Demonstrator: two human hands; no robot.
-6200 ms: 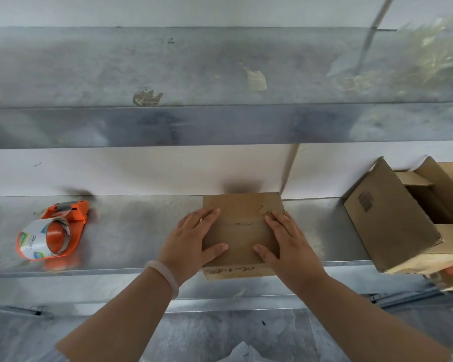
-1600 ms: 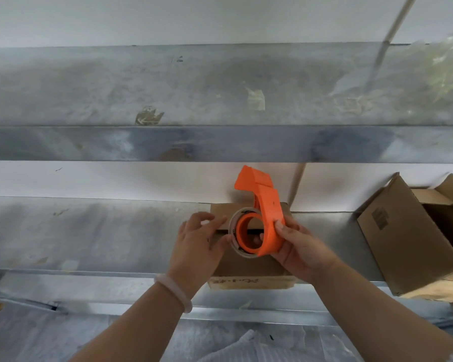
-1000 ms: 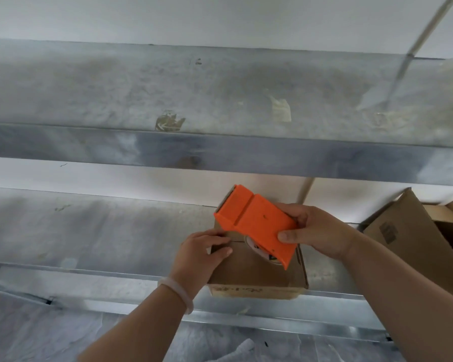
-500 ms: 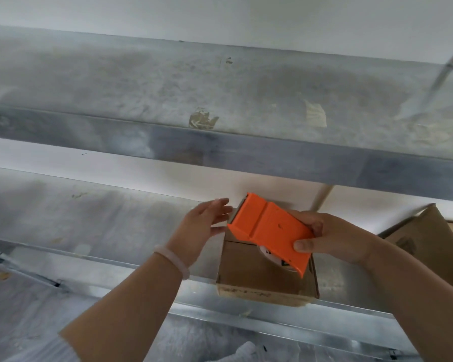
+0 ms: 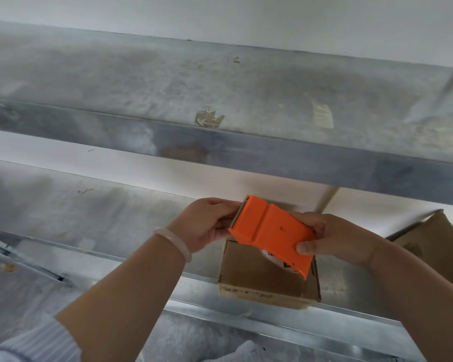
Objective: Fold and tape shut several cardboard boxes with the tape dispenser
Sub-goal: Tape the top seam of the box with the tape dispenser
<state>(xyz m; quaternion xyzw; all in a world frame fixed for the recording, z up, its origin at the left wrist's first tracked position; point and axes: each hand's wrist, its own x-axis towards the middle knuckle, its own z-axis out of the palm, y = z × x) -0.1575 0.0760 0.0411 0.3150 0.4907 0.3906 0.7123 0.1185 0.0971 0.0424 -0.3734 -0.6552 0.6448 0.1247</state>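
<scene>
Metal shelving (image 5: 94, 226) carried the work. My left hand (image 5: 207, 223) pinched at the toothed end of the tape dispenser (image 5: 272, 236), probably to free the tape, while my right hand (image 5: 335, 239) clasped its body just above the closed cardboard box (image 5: 249, 273).

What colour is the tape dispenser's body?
Orange: the tape dispenser shows plainly in the head view.

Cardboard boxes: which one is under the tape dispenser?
The small closed box at the shelf's front edge, directly below the orange tape dispenser held in the right hand. The other box sits apart at the far right, partly out of frame.
</scene>
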